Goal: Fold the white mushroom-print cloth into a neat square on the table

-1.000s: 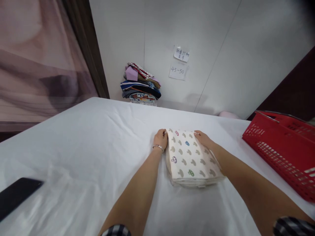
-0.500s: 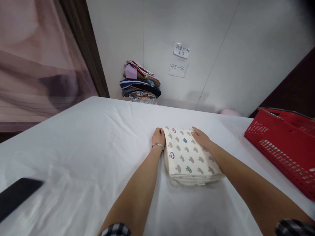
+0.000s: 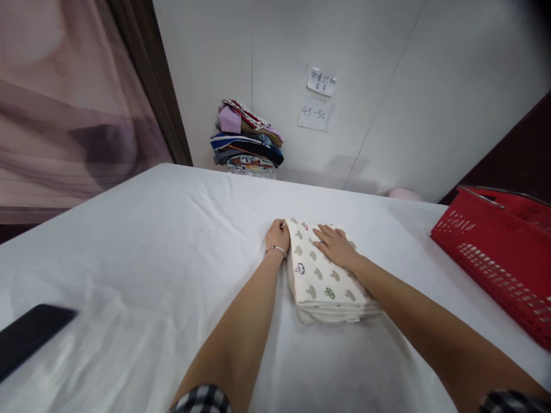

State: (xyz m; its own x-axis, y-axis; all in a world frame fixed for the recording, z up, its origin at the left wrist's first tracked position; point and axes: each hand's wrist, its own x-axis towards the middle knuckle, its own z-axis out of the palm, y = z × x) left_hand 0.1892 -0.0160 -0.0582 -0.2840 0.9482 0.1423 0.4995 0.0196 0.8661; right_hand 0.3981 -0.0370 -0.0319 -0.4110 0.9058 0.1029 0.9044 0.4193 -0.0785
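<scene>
A folded white cloth (image 3: 318, 287) printed with grey, purple and green mushrooms lies in several layers on the white-covered table. My left hand (image 3: 278, 236), with a bracelet at its wrist, is closed on the far left corner of the cloth; its fingertips are partly hidden. Flat on top of the cloth, towards its far right part, rests my right hand (image 3: 336, 245), its fingers spread. My right forearm covers the cloth's right edge.
To the right stands a red plastic basket (image 3: 495, 246) with a metal handle. A black flat object (image 3: 34, 332) lies at the left. Stacked folded clothes (image 3: 247, 140) rise beyond the table's far edge, beside paper signs (image 3: 314, 113) on the wall.
My right hand has moved left from the cloth's right edge onto its top, fingers spreading. My left hand keeps its grip at the far left corner. The cloth shifted slightly left earlier.
</scene>
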